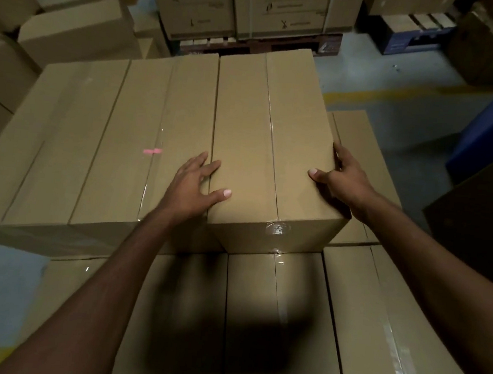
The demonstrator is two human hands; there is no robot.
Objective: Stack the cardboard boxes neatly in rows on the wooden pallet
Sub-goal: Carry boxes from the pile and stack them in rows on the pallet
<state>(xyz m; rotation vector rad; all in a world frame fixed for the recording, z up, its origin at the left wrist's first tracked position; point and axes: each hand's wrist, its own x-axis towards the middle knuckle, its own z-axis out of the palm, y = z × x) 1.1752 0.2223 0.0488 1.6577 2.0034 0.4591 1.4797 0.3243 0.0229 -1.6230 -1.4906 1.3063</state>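
The right hand clamps the right top edge of the cardboard box. Its thumb lies on the lid and its fingers curl over the edge and down the right side. The left hand lies flat with fingers spread apart and gripping nothing. It rests across the seam where this box meets the neighbouring box on its left, with the thumb on the held box and the other fingers mostly on the neighbour.

The cardboard box sits at the right end of the upper layer, its left side touching the neighbour and its lid level with it. A clear tape strip runs along the lid and folds over the near face. The neighbouring box carries a small pink mark beside its own tape seam.

Under both lies a lower layer of boxes. It spreads towards the near edge and shows again to the right, past the right hand.

Far behind, a stack of printed boxes stands on a dark pallet. More plain boxes are piled at far left. To the right are grey floor with a yellow line and something blue.
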